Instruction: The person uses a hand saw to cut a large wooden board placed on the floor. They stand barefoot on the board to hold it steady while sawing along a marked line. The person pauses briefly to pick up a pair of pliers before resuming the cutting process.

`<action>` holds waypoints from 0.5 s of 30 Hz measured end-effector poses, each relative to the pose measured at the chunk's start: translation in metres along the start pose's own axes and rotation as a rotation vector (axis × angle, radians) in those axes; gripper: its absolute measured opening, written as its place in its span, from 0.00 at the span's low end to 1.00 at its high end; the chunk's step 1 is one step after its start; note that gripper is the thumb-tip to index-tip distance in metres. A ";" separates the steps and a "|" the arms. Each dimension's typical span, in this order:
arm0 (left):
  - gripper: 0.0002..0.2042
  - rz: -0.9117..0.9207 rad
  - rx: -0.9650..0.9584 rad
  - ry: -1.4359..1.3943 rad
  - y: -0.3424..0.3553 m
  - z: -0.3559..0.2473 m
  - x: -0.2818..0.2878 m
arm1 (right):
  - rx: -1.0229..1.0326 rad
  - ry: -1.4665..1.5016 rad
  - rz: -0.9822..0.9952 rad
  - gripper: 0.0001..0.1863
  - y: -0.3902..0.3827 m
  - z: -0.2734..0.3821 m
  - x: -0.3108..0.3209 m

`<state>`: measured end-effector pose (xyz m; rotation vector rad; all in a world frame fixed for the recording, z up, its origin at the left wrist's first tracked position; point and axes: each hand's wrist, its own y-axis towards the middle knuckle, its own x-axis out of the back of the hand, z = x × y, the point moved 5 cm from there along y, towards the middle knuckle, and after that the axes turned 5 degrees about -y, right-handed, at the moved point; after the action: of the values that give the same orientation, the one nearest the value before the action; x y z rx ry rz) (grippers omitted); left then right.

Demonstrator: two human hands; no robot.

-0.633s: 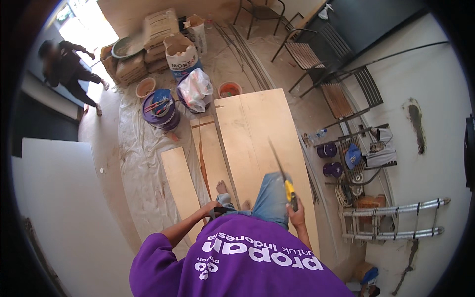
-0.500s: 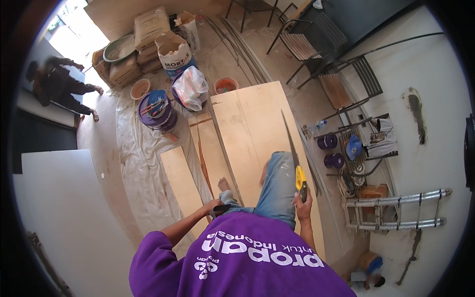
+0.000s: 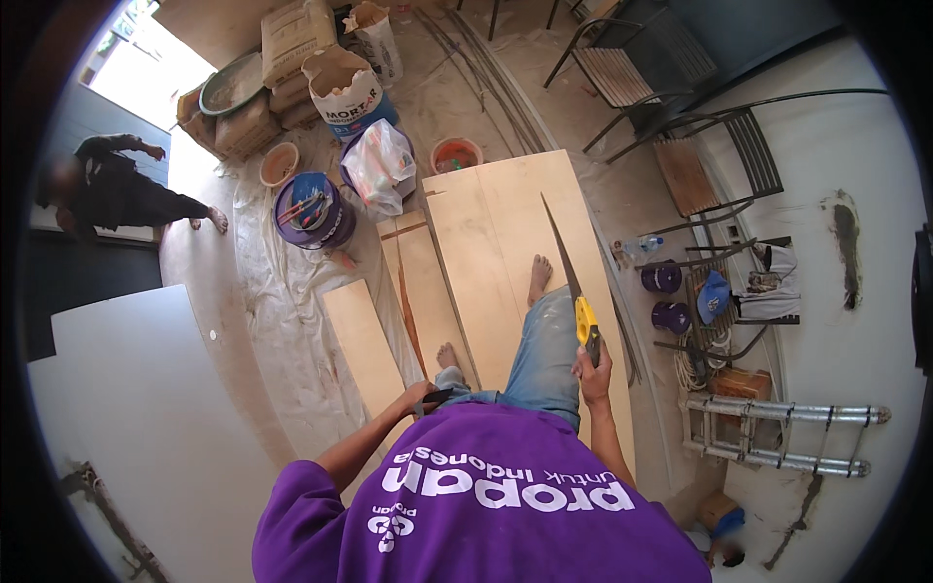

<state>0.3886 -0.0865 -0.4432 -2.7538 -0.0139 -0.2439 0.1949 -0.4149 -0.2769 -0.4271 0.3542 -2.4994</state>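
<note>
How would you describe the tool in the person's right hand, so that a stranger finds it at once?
Start at the wide pale wooden board lying on the floor under the person's bare feet. Above its right part, the right hand grips a handsaw. Its yellow and black handle and long thin blade, pointing away from the person, set it apart from the bare planks around.

Right hand (image 3: 594, 366) grips yellow-handled handsaw (image 3: 569, 282), blade over wide plywood sheet (image 3: 505, 233). Left hand (image 3: 420, 396) at knee. Both bare feet on sheet.

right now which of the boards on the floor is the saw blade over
The widest board, farthest right, under the person's feet. The saw in the right hand lies over it; the narrower boards lie left.
</note>
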 end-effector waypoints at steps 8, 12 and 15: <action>0.23 -0.062 0.383 0.162 0.008 -0.070 0.042 | -0.098 0.200 -0.055 0.14 0.061 0.044 0.025; 0.24 -0.112 0.482 0.080 0.003 0.002 0.051 | -0.002 -0.056 0.044 0.13 0.127 0.037 0.006; 0.24 -0.097 0.576 -0.031 0.050 0.019 0.064 | -0.024 -0.061 -0.029 0.13 0.119 0.040 0.000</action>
<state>0.4572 -0.1280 -0.4676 -2.1849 -0.1945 -0.1861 0.2690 -0.5167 -0.2809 -0.5207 0.3570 -2.5063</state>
